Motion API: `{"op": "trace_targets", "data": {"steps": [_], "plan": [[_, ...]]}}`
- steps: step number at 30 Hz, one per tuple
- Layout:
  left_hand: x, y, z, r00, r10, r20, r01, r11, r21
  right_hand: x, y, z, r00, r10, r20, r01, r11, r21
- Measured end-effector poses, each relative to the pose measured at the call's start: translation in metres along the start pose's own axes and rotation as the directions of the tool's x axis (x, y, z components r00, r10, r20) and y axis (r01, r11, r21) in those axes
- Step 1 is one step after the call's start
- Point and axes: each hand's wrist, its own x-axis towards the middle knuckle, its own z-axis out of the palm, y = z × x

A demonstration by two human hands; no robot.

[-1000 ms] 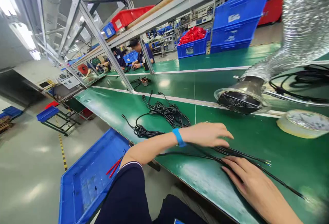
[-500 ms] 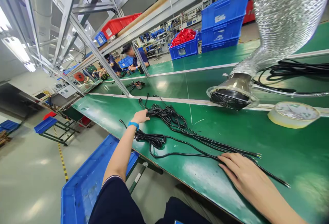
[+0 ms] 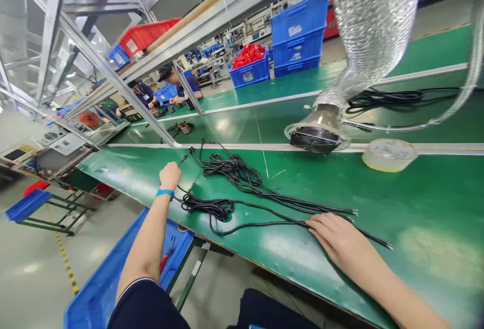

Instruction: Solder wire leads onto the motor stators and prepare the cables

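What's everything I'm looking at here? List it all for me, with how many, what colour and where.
black cables: a tangled bunch, black, on the near bench between the hands
green bench: one, green, across the front
tape roll: one, pale yellowish, right on the bench by the white strip
foil duct: one, silver, hanging top right, ending in a round fan grille
blue crates: a stack, blue, far bench; beside it one blue crate of red parts
red bin: one, red, on the upper shelf
blue tray: one, blue, lower left below the bench
co-workers: at least two, dark uniforms, far left
left hand: closed on a cable end, blue wristband
right hand: flat, pressing the cables down
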Motion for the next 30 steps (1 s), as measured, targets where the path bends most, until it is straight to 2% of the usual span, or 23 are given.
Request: {"op": "trace_targets", "data": {"steps": [2,4,6,7,9,10,11,13,14,16,18,22,25,28,30], "plan": [[-0.002,-0.002,-0.012,0.996,-0.061,-0.062,0.060,0.998,-0.010,0.002,-0.002,-0.001,1.000,0.008,-0.011,-0.008,1.000,0.006],[-0.007,0.010,-0.026,0.994,-0.028,-0.105,0.024,0.999,-0.039,0.003,-0.004,-0.002,1.000,0.023,-0.008,-0.023,1.000,0.012],[-0.021,0.037,-0.041,0.980,0.141,-0.143,-0.158,0.981,-0.116,0.003,-0.007,-0.003,0.999,0.048,0.014,-0.048,0.999,0.020],[-0.032,0.056,-0.049,0.950,0.263,-0.170,-0.291,0.942,-0.167,0.003,-0.008,-0.004,0.997,0.064,0.032,-0.065,0.998,0.027],[-0.064,0.101,-0.061,0.799,0.509,-0.320,-0.595,0.746,-0.300,0.003,-0.011,-0.007,0.992,0.098,0.080,-0.102,0.994,0.041],[-0.084,0.124,-0.065,0.713,0.590,-0.380,-0.699,0.645,-0.310,0.003,-0.013,-0.008,0.987,0.119,0.107,-0.124,0.991,0.046],[-0.105,0.145,-0.067,0.644,0.640,-0.419,-0.764,0.570,-0.302,0.003,-0.014,-0.010,0.982,0.134,0.130,-0.142,0.989,0.047],[-0.145,0.182,-0.063,0.549,0.724,-0.416,-0.835,0.467,-0.290,0.003,-0.016,-0.012,0.969,0.173,0.177,-0.183,0.982,0.041],[-0.161,0.196,-0.058,0.532,0.746,-0.401,-0.846,0.450,-0.286,0.003,-0.017,-0.013,0.964,0.186,0.188,-0.196,0.980,0.036],[-0.181,0.217,-0.044,0.549,0.739,-0.390,-0.835,0.472,-0.281,0.001,-0.017,-0.014,0.958,0.205,0.202,-0.215,0.976,0.029],[-0.186,0.227,-0.030,0.579,0.700,-0.419,-0.816,0.494,-0.302,-0.001,-0.017,-0.013,0.954,0.216,0.208,-0.226,0.974,0.027],[-0.179,0.227,-0.014,0.606,0.628,-0.488,-0.793,0.431,-0.430,-0.002,-0.017,-0.014,0.957,0.213,0.195,-0.226,0.973,0.047],[-0.182,0.221,-0.017,0.625,0.622,-0.472,-0.777,0.439,-0.451,0.001,-0.019,-0.016,0.973,0.185,0.139,-0.195,0.979,0.066],[-0.186,0.221,-0.027,0.631,0.645,-0.430,-0.773,0.484,-0.410,0.004,-0.018,-0.019,0.984,0.179,0.003,-0.179,0.980,0.090],[-0.185,0.222,-0.033,0.643,0.657,-0.393,-0.762,0.498,-0.413,0.006,-0.015,-0.021,0.970,0.225,-0.092,-0.215,0.970,0.112]]}}
